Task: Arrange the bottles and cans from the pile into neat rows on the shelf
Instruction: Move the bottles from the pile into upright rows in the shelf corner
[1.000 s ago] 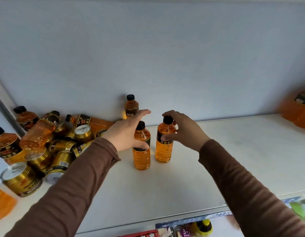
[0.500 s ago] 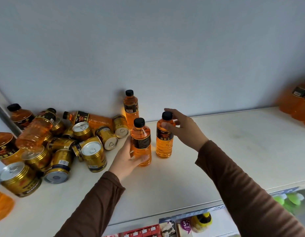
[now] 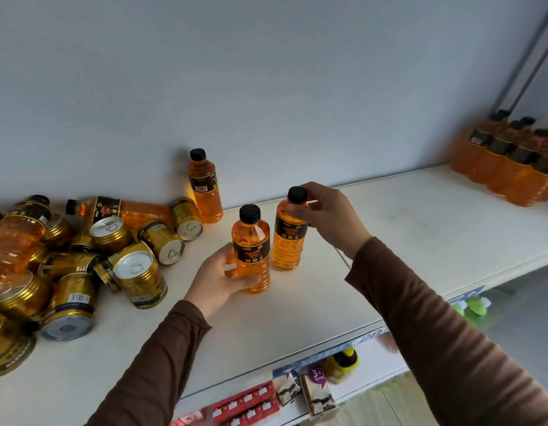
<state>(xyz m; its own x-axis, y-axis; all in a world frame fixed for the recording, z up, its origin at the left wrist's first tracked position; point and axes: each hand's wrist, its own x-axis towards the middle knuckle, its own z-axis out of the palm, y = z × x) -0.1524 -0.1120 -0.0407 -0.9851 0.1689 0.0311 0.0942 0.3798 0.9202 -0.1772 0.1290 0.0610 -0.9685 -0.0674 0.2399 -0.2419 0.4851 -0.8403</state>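
Observation:
Two orange drink bottles with black caps stand side by side on the white shelf (image 3: 404, 216). My left hand (image 3: 219, 279) grips the lower body of the near bottle (image 3: 251, 241). My right hand (image 3: 331, 219) holds the other bottle (image 3: 289, 241) at its neck and cap. A third bottle (image 3: 205, 189) stands upright against the back wall. To the left lies a pile of gold cans (image 3: 140, 275) and toppled orange bottles (image 3: 125, 209).
A group of orange bottles (image 3: 512, 167) stands at the shelf's far right by the wall. Bare shelf surface stretches between that group and my hands. Below the shelf's front edge, a lower shelf holds small boxed goods (image 3: 254, 404).
My left hand dropped from the near bottle's top to its lower body. My right hand stayed at the other bottle's neck. The view shifted, bringing the right-hand bottle group into sight.

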